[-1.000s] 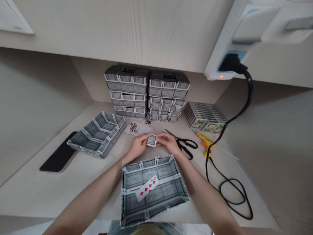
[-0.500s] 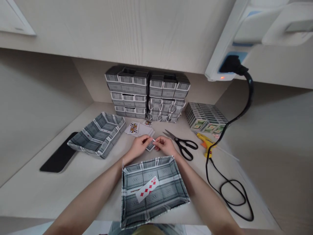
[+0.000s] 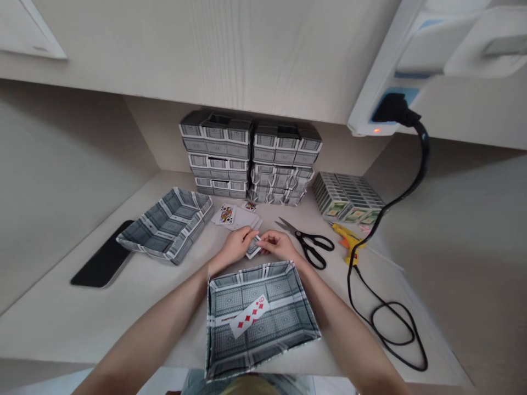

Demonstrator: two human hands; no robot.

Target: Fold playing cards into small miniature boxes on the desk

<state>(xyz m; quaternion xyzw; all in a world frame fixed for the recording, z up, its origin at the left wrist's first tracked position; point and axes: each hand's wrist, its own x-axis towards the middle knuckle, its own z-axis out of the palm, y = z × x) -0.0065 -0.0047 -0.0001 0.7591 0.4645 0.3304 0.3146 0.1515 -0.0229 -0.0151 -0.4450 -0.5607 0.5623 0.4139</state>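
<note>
My left hand (image 3: 237,244) and my right hand (image 3: 279,244) meet around a grey-backed playing card (image 3: 253,247), with fingers closed at its two sides. Whether more than one card is between them I cannot tell. Just beyond lie loose playing cards (image 3: 242,219), some white and some with court figures. Between my forearms stands an open box made of playing cards (image 3: 267,303), and a strip of a six of diamonds (image 3: 250,316) lies inside it. Right of my right hand are black-handled scissors (image 3: 308,242), blades partly apart.
Stacked card boxes (image 3: 218,145) stand at the back. Another open card tray (image 3: 167,219) is at left, beside a dark phone (image 3: 102,260). To the right are packed card decks (image 3: 348,197), a yellow glue gun (image 3: 348,241) and its looping black cable (image 3: 395,323).
My fingers have shifted slightly on the card, and more of its patterned back shows between my hands. The view has moved a little; the other things lie as before.
</note>
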